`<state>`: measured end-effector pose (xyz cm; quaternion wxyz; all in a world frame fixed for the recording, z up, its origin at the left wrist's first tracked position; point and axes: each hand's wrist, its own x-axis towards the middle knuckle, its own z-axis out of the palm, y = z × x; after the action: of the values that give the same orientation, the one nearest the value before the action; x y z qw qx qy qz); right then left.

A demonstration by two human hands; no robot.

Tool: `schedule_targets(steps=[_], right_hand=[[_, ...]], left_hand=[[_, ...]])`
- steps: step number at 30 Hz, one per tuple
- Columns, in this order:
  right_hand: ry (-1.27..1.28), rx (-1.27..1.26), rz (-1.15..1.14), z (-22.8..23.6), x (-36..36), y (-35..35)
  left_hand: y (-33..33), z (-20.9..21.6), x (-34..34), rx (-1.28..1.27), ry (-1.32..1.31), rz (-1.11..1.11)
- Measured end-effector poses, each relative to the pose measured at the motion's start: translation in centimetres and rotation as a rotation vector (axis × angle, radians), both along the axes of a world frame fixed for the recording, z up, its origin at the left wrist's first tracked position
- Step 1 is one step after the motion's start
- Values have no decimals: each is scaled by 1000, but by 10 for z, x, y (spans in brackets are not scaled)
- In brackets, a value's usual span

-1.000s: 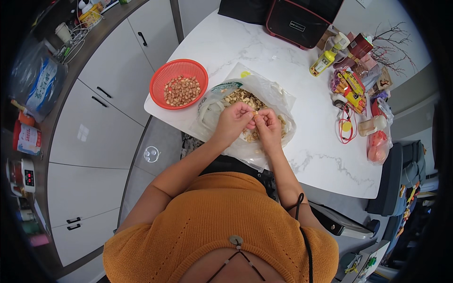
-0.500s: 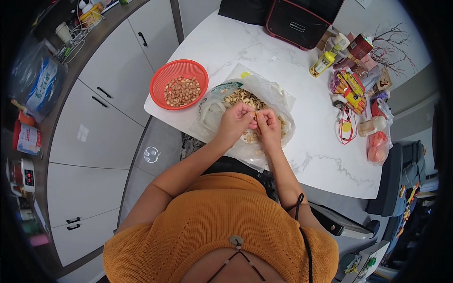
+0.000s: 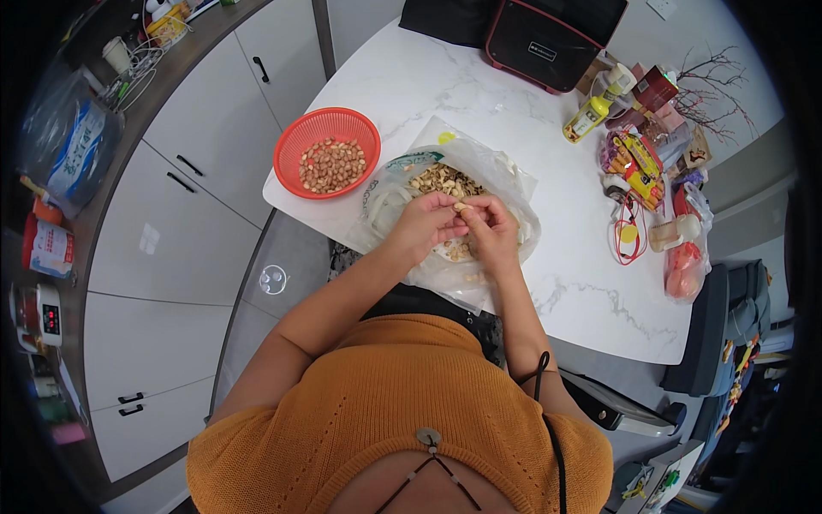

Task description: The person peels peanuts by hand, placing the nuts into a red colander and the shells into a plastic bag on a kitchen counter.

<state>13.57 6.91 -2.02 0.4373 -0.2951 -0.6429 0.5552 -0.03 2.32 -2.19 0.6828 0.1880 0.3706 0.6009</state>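
Over the open mouth of a clear plastic bag (image 3: 390,201), my left hand (image 3: 425,228) and my right hand (image 3: 493,230) meet fingertip to fingertip. Between them they pinch a small pale peanut (image 3: 463,207), apparently in its shell; both hands are closed on it. Beneath, in the bag, lies a heap of broken peanut shells (image 3: 445,181), partly hidden by my hands. To the left, a red plastic basket (image 3: 285,154) stands at the table's edge. Shelled reddish-brown peanuts (image 3: 331,167) cover part of its bottom.
The bag rests on a white marbled table (image 3: 591,248). At its far side stands a black and red appliance (image 3: 548,43). Along the right edge are a yellow bottle (image 3: 591,116), snack packets (image 3: 635,163), a red cord (image 3: 629,231) and a bag of fruit (image 3: 685,265).
My right hand has turned, its back now showing more, and the fingers of both hands have shifted around the peanut, which shows more plainly. Basket and bag stay in place.
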Motion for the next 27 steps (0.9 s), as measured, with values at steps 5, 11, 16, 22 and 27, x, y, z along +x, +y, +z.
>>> schedule_targets(steps=[5,11,16,22,27], right_hand=[[28,-7,14,3,3,5],[56,-99,-19,0,5,7],[79,-262,36,3,10,8],[53,-221,17,4,5,3],[24,-183,-29,-7,6,4]], left_hand=[[2,-2,-3,-2,-96,0],[2,3,-3,-9,-114,-19],[-2,4,2,98,262,-19],[-6,16,6,73,287,47],[-6,13,6,109,248,42]])
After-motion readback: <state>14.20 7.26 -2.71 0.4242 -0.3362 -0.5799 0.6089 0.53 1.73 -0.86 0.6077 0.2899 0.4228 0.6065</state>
